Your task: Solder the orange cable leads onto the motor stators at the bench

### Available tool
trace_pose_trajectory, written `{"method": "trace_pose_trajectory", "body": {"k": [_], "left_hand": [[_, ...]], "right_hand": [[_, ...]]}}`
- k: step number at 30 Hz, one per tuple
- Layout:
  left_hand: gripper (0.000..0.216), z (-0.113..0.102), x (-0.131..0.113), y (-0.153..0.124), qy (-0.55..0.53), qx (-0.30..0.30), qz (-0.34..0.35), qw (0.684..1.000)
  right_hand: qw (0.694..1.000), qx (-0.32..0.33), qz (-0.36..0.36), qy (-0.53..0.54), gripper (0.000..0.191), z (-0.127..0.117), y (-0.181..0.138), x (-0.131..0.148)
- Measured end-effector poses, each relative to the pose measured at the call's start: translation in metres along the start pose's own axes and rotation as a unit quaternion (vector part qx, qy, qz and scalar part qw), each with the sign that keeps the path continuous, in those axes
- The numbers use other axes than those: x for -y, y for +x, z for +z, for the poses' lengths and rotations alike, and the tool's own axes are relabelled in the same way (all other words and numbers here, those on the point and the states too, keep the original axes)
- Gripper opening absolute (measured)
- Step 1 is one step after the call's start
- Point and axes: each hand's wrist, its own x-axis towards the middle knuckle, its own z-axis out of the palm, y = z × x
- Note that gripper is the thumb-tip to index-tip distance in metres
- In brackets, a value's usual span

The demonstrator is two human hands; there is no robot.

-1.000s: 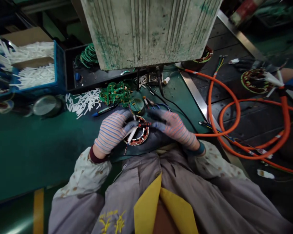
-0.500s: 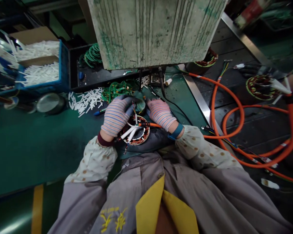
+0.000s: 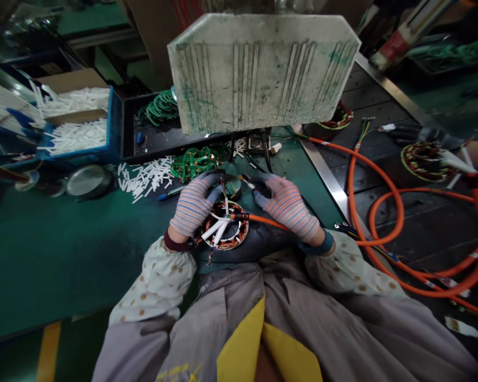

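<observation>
Reddish wire-wound ring with an open centre (image 3: pixel 241 239) lies near the front edge of the green desk (image 3: pixel 63 249), between the two hands and nearer the left. At far left, a blue plastic crate (image 3: pixel 114 124) holds short white tubes; a round grey metal tin (image 3: pixel 88 181) sits nearer the person. Next come a loose heap of short white tubes (image 3: pixel 145 178), a tangled green bundle (image 3: pixel 196 163) and a slim blue-tipped pen (image 3: pixel 169 194). The left hand (image 3: pixel 219 188), in a striped glove, curves over the ring's upper left, fingers bent beside upright thin wires (image 3: pixel 223 185); I cannot tell whether it pinches them. Thick white sleeves (image 3: pixel 213 230) slant across the ring toward lower left. From its centre, a long orange cable (image 3: pixel 266 220) runs right, its axis nearly crosswise, passing beneath the right hand (image 3: pixel 258 191). That striped-gloved hand is loosely curled, the ring lying to its lower left; a slim dark stick (image 3: pixel 245 179) slants down toward its fingertips from a small round dish (image 3: pixel 233 187), though whether it is gripped is unclear. Farther right, a co-worker's dark-gloved hand (image 3: pixel 434 135) is beside another wire-wound ring (image 3: pixel 434 174)
</observation>
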Motion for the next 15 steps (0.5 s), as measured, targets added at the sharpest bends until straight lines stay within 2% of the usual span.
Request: {"method": "trace_pose_trajectory", "body": {"k": [2, 5, 11, 13, 15], "left_hand": [[0.037, 0.000, 0.001, 0.000, -0.002, 0.000, 0.002, 1.000], [0.039, 0.001, 0.002, -0.001, -0.007, -0.004, 0.000, 1.000], [0.038, 0.000, 0.003, 0.000, -0.008, 0.003, -0.003, 1.000], [0.038, 0.001, 0.003, 0.001, -0.003, 0.002, -0.006, 1.000], [0.040, 0.002, 0.003, 0.002, 0.001, 0.004, -0.002, 1.000]], "right_hand": [[0.995, -0.011, -0.052, 0.082, 0.036, 0.003, -0.009, -0.003], [0.991, 0.006, -0.070, 0.111, 0.034, 0.004, -0.016, -0.004], [0.995, 0.050, -0.045, 0.067, 0.029, -0.011, -0.026, -0.016], [0.993, 0.026, -0.019, 0.113, 0.034, -0.009, -0.020, -0.021], [0.976, 0.013, 0.003, 0.216, 0.041, -0.001, -0.011, -0.024]]}}
